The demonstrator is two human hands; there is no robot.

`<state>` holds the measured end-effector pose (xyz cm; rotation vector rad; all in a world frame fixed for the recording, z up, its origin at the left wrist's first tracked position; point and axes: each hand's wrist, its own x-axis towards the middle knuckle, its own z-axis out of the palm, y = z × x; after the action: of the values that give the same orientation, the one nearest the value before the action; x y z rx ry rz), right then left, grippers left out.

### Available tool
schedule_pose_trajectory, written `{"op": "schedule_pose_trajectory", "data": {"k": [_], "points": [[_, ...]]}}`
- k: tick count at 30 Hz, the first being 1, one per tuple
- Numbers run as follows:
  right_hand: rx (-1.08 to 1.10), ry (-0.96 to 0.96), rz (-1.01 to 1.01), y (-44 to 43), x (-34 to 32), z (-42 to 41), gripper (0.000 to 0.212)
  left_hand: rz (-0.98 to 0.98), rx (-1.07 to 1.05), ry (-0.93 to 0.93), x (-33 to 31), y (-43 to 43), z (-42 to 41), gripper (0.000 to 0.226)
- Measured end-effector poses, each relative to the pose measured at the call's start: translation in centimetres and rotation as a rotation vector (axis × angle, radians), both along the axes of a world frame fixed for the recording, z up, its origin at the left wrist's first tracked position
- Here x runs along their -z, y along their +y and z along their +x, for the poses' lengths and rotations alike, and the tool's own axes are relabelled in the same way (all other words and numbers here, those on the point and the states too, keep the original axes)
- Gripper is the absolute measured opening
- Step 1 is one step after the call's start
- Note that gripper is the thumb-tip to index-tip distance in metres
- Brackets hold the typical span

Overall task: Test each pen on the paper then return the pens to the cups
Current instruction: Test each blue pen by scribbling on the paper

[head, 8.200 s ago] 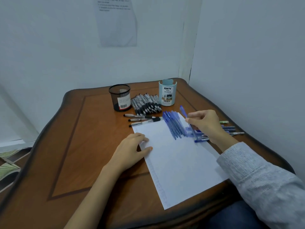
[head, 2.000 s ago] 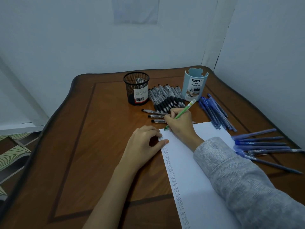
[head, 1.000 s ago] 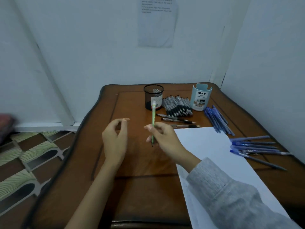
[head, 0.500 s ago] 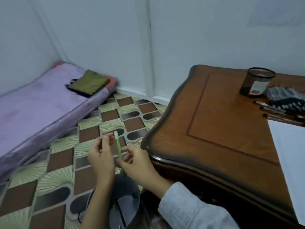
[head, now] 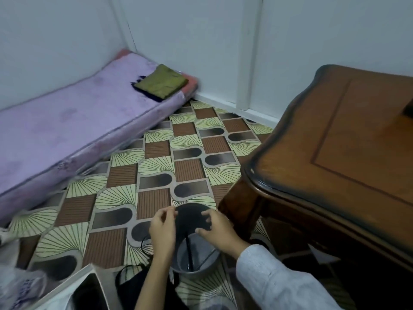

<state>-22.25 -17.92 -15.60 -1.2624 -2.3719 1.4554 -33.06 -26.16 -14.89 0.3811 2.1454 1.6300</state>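
Grey bin (head: 207, 262) on the floor beside the table (head: 335, 175). Left hand (head: 162, 231) and right hand (head: 215, 229) hover over its mouth, fingers loosely parted, holding nothing; probably placed for a drop. Dark stick (head: 190, 251) inside, possibly a discarded pen. Cups and paper out of view.

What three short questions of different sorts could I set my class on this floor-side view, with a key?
1. True or false: the grey bin stands on top of the wooden table.
2. Multiple choice: what lies on the purple mattress? A. a folded olive-green cloth; B. a sheet of paper; C. a mesh cup.
3. Short answer: is it the left hand or the right hand whose arm wears a pale grey sleeve?

Key: 1 false, it stands on the tiled floor beside the table; 2 A; 3 the right hand.
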Motion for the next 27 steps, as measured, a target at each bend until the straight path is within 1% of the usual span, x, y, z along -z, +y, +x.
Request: {"op": "schedule_pose_trajectory", "data": {"k": [3,7,10,14,19,23,27], "points": [[0.010,0.065,0.020,0.2,-1.0,-0.2,0.047,0.012,0.008,0.008,-0.9,0.4,-0.1,0.016],[0.028,0.163,0.052,0.9,-3.8,-0.4,0.037,0.058,0.021,0.039,-3.6,1.2,-1.0,0.014],[0.000,0.266,0.062,1.5,-7.5,-0.1,0.026,0.135,0.053,0.053,-6.9,2.2,-1.5,0.016],[0.000,0.360,0.152,3.3,-12.5,1.5,0.014,0.228,0.133,0.118,-11.6,4.9,-0.5,0.021],[0.144,0.378,0.256,7.4,-17.3,6.6,0.009,0.315,0.293,0.170,-16.2,9.8,3.6,0.023],[0.328,0.370,0.323,10.7,-19.6,12.9,0.008,0.400,0.457,0.123,-18.5,14.3,8.9,0.022],[0.470,0.341,0.345,12.7,-21.3,19.4,0.011,0.418,0.607,0.112,-19.2,18.1,14.6,0.023]]}}
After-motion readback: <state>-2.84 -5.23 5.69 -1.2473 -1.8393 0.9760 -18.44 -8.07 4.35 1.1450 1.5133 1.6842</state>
